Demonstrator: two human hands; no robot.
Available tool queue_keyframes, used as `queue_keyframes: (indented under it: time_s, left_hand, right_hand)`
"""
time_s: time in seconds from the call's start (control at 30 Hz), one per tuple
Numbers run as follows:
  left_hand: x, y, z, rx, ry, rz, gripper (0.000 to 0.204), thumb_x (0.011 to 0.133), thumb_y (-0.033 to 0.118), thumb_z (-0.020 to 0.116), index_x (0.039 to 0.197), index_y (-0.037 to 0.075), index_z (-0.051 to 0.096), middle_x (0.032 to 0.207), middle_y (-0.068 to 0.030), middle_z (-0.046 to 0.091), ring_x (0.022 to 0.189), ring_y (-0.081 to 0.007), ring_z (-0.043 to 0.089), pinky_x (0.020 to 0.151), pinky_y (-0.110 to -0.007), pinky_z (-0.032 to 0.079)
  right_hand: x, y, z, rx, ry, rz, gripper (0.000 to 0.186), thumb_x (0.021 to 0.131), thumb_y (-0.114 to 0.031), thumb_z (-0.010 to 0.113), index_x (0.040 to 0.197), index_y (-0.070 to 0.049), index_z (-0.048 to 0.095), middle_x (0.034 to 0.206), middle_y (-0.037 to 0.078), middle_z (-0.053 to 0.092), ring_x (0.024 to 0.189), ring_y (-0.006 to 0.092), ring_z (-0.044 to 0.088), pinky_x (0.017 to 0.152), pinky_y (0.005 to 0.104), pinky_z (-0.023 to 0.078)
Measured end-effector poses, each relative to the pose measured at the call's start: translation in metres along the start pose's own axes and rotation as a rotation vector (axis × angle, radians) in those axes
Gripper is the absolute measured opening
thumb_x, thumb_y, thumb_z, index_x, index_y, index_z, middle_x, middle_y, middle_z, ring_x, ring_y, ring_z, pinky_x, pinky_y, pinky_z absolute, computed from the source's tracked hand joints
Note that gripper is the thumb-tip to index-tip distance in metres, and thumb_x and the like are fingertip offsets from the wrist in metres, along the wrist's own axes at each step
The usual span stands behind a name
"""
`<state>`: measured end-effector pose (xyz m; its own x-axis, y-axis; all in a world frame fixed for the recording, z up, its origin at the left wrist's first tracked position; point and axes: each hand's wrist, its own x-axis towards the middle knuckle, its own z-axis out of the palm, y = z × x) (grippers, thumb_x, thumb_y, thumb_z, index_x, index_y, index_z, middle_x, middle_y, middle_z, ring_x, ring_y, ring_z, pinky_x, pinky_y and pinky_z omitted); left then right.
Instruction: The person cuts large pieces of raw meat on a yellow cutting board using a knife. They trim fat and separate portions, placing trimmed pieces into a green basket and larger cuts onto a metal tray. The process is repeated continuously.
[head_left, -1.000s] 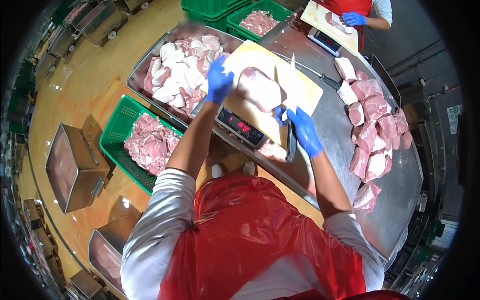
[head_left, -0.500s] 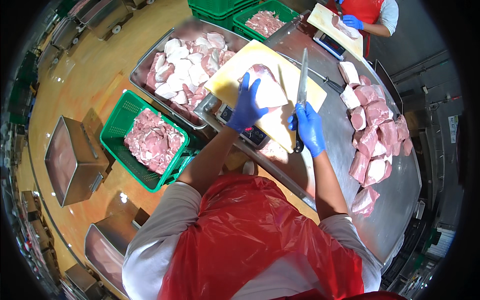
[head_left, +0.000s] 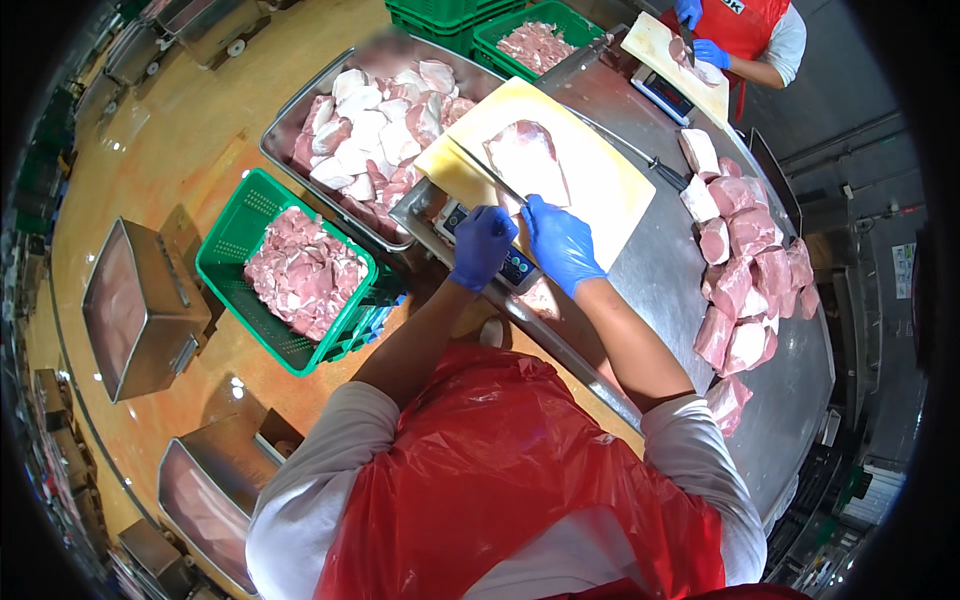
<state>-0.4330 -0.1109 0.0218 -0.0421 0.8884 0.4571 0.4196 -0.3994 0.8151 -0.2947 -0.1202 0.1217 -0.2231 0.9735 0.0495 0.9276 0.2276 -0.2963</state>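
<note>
A pale piece of meat (head_left: 528, 160) lies on the white cutting board (head_left: 608, 190). My right hand (head_left: 562, 245), in a blue glove, is wrapped round a knife at the near side of the meat. The knife (head_left: 476, 160) points away and to the left, its narrow blade along the meat's left edge. My left hand (head_left: 484, 248), gloved in blue too, is closed beside the right one at the board's near edge; what its fingers hold, if anything, is hidden. Below the hands, a small scale (head_left: 517, 268) shows partly from under the board.
A sharpening steel (head_left: 668, 172) lies beyond the board. Several meat chunks (head_left: 752, 232) are heaped on the metal table (head_left: 660, 300) at right. A metal bin (head_left: 275, 150) of meat and a green crate (head_left: 228, 235) of trimmings stand left. Far right, a co-worker's gloved hand (head_left: 712, 53) works at another board.
My left hand has left the meat and drawn back, closing. My right hand has moved left with the knife, turning its blade from upright to far left beside the meat.
</note>
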Motion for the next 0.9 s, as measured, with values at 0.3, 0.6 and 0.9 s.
queue_keyframes:
  time_s: [0.3,0.6,0.9]
  left_hand:
    - [-0.007,-0.030,-0.007,-0.013,0.039,-0.037,0.014,0.079,0.012,0.075,0.081,0.007,0.061,0.080,-0.0131,0.064,0.072,-0.0332,0.064,0.066,-0.043,0.052]
    - [-0.050,-0.159,-0.199,0.222,0.305,-0.502,0.013,0.082,0.010,0.073,0.092,0.003,0.068,0.075,-0.0106,0.064,0.071,-0.0236,0.063,0.066,-0.035,0.051]
    - [0.081,-0.067,-0.085,-0.113,-0.103,-0.226,0.044,0.092,0.022,0.069,0.128,-0.001,0.060,0.114,-0.0221,0.068,0.102,-0.0299,0.069,0.089,-0.038,0.054]
  right_hand:
    - [-0.064,0.119,-0.052,-0.338,-0.230,-0.092,0.026,0.098,-0.018,0.050,0.120,-0.012,0.062,0.093,0.021,0.070,0.079,0.0398,0.070,0.068,0.0506,0.055]
    - [-0.092,0.130,-0.048,0.148,-0.043,0.258,0.027,0.104,-0.029,0.053,0.096,-0.005,0.060,0.081,0.021,0.068,0.066,0.0381,0.066,0.063,0.0458,0.050]
    - [0.017,0.134,-0.003,1.263,0.129,0.466,0.031,0.105,-0.026,0.053,0.115,0.001,0.063,0.102,0.011,0.071,0.090,0.0188,0.068,0.079,0.0340,0.055]
